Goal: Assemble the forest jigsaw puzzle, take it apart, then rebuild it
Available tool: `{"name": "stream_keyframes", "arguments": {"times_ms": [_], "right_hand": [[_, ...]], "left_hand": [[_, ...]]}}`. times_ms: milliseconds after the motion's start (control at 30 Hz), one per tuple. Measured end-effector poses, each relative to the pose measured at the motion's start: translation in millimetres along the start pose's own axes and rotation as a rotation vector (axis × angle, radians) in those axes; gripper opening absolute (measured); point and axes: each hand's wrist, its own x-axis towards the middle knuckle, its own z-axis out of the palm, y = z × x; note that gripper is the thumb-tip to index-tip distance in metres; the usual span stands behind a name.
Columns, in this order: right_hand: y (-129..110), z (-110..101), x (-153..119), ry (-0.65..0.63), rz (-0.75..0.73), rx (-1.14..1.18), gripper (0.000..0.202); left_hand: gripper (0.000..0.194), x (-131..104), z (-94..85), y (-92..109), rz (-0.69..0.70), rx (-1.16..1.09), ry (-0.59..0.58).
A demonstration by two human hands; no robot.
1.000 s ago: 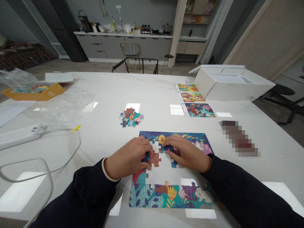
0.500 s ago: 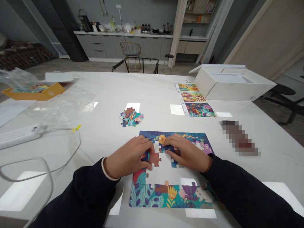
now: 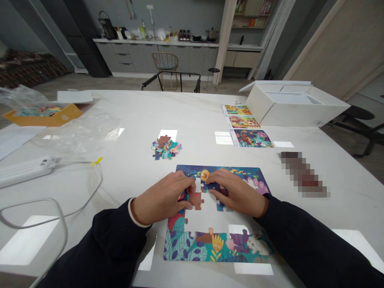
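Near edge of jigsaw puzzle (image 3: 198, 254) is lying just below both hands, long axis running side to side, white tabletop (image 3: 201, 220) showing through its middle. Left hand (image 3: 162, 200) and right hand (image 3: 240, 196) are resting over the puzzle, apart from each other, fingers bending inward. Brown piece (image 3: 197, 201) is sitting between the hands, nearer the left, just beside its fingertips; it's looking roughly square, so no long axis is standing out. Left thumb and forefinger are bending at its left side; can't tell if they're pinching anything. Right fingers are touching down around dark blue pieces (image 3: 213, 186), partly hiding them; can't tell if they're gripping. Power strip (image 3: 27, 172) is lying well left of the left hand. Loose pile of pieces (image 3: 166, 149) is sitting beyond the left hand, apart from the puzzle. Picture sheet (image 3: 253, 138) is lying beyond the right hand, with white box (image 3: 300, 115) standing beside it. Orange tray (image 3: 67, 116) is sitting far beyond the left hand, holding more pieces and plastic.
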Motion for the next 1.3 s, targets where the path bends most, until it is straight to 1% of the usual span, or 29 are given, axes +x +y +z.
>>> {"name": "stream_keyframes", "arguments": {"times_ms": [133, 200, 267, 367, 467, 567, 633, 767, 833, 933, 1067, 1133, 1167, 1233, 1300], "right_hand": [[0, 0, 0, 0.000, -0.002, 0.003, 0.023], [0, 0, 1, 0.000, 0.000, 0.001, 0.023], [-1, 0, 1, -0.001, 0.002, -0.002, 0.023], [-1, -1, 1, -0.005, -0.003, -0.008, 0.023], [-2, -1, 2, -0.010, -0.009, -0.014, 0.023], [-2, -2, 1, -0.016, -0.011, -0.011, 0.022], [-2, -2, 1, -0.019, -0.010, -0.013, 0.023], [-2, -6, -1, -0.003, -0.013, -0.022, 0.028], [-4, -11, -2, 0.005, -0.008, -0.022, 0.030], [-8, -22, -3, 0.021, 0.021, -0.043, 0.025], [-12, -36, -7, 0.035, 0.107, -0.128, 0.018], [-12, -41, -10, 0.041, 0.164, -0.177, 0.018], [-12, -43, -11, 0.044, 0.193, -0.201, 0.019], [-11, -45, -14, 0.050, 0.243, -0.243, 0.020], [-10, -45, -15, 0.056, 0.279, -0.274, 0.022]], "left_hand": [[0.033, -1, -1.7, 2, 0.002, -0.014, 0.003], [0.031, -1, -3.3, 3, 0.006, -0.001, 0.036], [0.023, -1, -5.0, 2, 0.001, 0.001, 0.104], [0.012, 1, -7.0, -5, -0.050, 0.013, 0.237], [0.011, 4, -7.8, -15, -0.092, 0.040, 0.355], [0.011, 7, -7.8, -20, -0.092, 0.033, 0.402], [0.010, 7, -7.3, -19, -0.076, 0.020, 0.372], [0.012, 8, -3.4, -14, 0.029, -0.031, 0.209], [0.014, 8, -0.2, -12, 0.060, -0.033, 0.151], [0.018, 8, 3.2, -11, 0.065, -0.013, 0.116], [0.015, 7, -1.7, -14, 0.039, -0.024, 0.142], [0.012, 6, -7.7, -23, -0.007, -0.030, 0.200], [0.010, 6, -11.0, -30, -0.039, -0.027, 0.253], [0.009, 6, -16.9, -47, -0.119, 0.012, 0.417], [0.011, 8, -20.7, -66, -0.196, 0.099, 0.609]]}}
